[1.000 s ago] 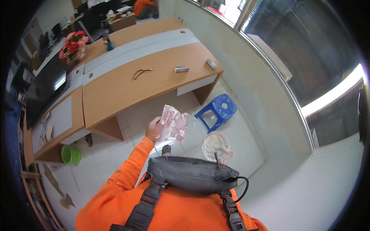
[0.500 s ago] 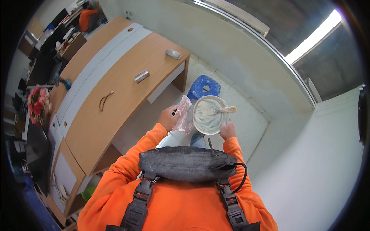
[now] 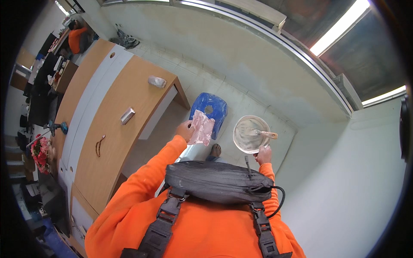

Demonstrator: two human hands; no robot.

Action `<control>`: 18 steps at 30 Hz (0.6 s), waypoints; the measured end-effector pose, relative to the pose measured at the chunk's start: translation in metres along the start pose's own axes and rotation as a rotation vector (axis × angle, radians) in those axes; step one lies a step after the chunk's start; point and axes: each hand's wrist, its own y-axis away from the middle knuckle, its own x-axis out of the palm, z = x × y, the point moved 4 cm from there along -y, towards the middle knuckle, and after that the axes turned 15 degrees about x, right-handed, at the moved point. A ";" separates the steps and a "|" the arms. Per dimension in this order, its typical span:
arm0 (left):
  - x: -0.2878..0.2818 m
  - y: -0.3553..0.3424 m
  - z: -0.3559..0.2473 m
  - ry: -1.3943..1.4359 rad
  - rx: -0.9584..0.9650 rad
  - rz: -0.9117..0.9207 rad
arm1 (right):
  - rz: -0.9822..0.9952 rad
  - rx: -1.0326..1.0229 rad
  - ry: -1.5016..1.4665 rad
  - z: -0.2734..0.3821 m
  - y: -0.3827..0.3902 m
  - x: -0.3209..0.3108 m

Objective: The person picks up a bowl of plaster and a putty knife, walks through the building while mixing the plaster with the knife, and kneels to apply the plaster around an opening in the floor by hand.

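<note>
The left hand (image 3: 185,129) is raised in front of the chest, its grip closed on the edge of a pinkish, crumpled sheet (image 3: 202,127) that hangs flat beside the fingers. The right hand (image 3: 263,154) is closed around the lower rim of a round, shallow bowl (image 3: 251,134), holding it up at about the same height as the sheet. The bowl is smeared all over inside with a pale grey-white paste, and a tool with a light wooden handle (image 3: 263,133) lies in it — the handle sticks out over the right rim, the working end is sunk in the paste.

Sheet and bowl are near each other but apart; between and below them a blue plastic stool (image 3: 211,106) stands on the pale tiled floor (image 3: 241,101), partly hidden behind the sheet. One shoe (image 3: 215,150) shows just under the sheet.

To the left runs a long curved wooden counter (image 3: 112,142). On it lie a small wrapped pale packet (image 3: 156,81) near the far end, a small shiny metal block (image 3: 127,115) in the middle and a thin dark curved piece (image 3: 100,145) nearer — all well apart from each other. A black pouch (image 3: 215,181) on straps sits across the person's orange-sleeved chest. Far off at the upper left, another person in orange (image 3: 76,38) sits at a desk.
</note>
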 end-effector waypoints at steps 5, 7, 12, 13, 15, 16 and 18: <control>0.067 -0.015 0.179 0.001 -0.396 0.002 | 0.028 0.141 -0.083 -0.019 0.015 -0.021; 0.073 -0.021 0.234 -0.131 -0.359 0.078 | 0.004 0.209 -0.072 -0.061 0.020 -0.024; 0.103 -0.071 0.237 0.003 -0.505 0.042 | -0.214 0.327 0.042 -0.094 0.059 -0.054; 0.115 -0.089 0.220 0.048 -0.493 0.105 | -0.197 0.307 0.019 -0.087 0.075 -0.057; 0.121 -0.107 0.201 0.199 -0.504 0.043 | -0.180 0.282 0.000 -0.068 0.087 -0.046; 0.111 -0.111 0.219 0.083 -0.567 0.045 | -0.147 0.268 0.017 -0.058 0.083 -0.036; 0.106 -0.113 0.231 0.082 -0.679 0.117 | -0.128 0.107 0.112 -0.062 0.061 -0.021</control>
